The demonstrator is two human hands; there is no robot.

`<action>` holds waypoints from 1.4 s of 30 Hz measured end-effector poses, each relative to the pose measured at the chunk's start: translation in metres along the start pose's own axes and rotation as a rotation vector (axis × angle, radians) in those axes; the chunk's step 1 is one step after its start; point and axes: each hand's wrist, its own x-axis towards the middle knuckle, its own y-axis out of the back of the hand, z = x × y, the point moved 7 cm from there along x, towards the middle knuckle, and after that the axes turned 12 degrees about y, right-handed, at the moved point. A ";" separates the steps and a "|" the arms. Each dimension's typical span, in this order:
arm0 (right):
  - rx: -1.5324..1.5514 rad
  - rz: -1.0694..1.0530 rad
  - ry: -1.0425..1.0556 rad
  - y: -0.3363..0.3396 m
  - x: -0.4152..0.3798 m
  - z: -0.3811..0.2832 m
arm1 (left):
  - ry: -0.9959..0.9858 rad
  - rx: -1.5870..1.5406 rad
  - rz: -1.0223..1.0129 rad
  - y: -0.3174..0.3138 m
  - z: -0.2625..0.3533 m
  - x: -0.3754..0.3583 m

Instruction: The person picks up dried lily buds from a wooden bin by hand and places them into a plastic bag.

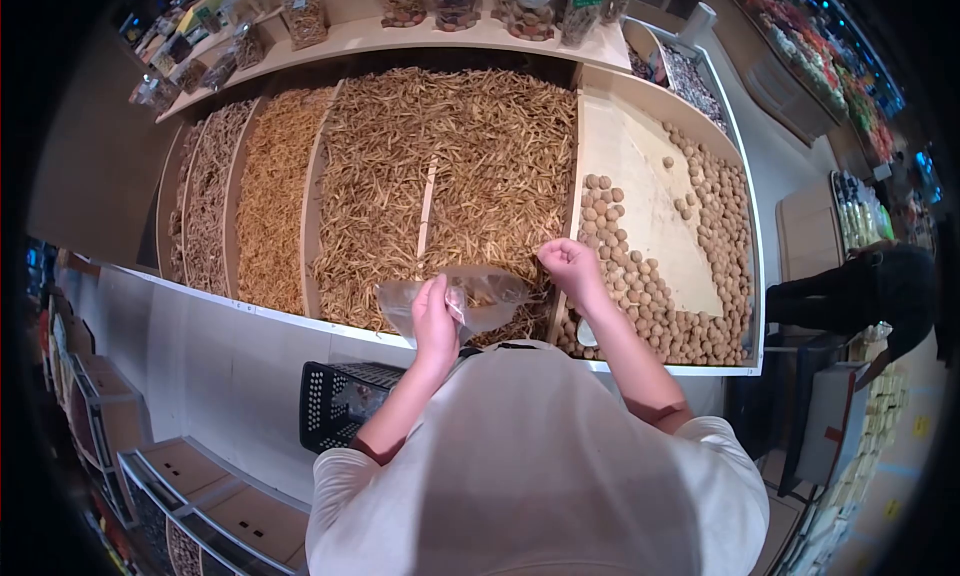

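My left hand [435,319] grips a clear plastic bag [480,288] over the front of the middle bin. A few brown strips show through the bag. My right hand [570,265] is closed, fingers curled together, just right of the bag's mouth. Whatever is inside its fingers is hidden. Beneath both hands lie dried brown strips [450,126], heaped across the wide bin, with a thin wooden divider [429,201] partly showing among them. Right of a wooden partition [575,176], round tan walnuts [640,286] lie close to my right forearm.
Narrower bins on the left hold orange-yellow strips [280,176] and paler pieces [215,191]. Packaged bags [530,6] line the shelf behind. A black basket [345,401] sits below the counter's front edge, left of my body. Someone in dark clothes [880,296] stands at the right.
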 end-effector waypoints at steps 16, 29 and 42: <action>-0.158 -0.302 0.180 -0.047 -0.001 -0.028 | 0.003 -0.051 -0.023 0.001 0.004 -0.002; -0.870 -0.340 0.313 -0.068 0.046 0.036 | 0.012 -0.039 0.046 -0.003 0.005 -0.001; -0.816 -0.044 0.627 -0.072 0.044 0.020 | 0.017 -0.047 0.069 0.009 -0.002 0.004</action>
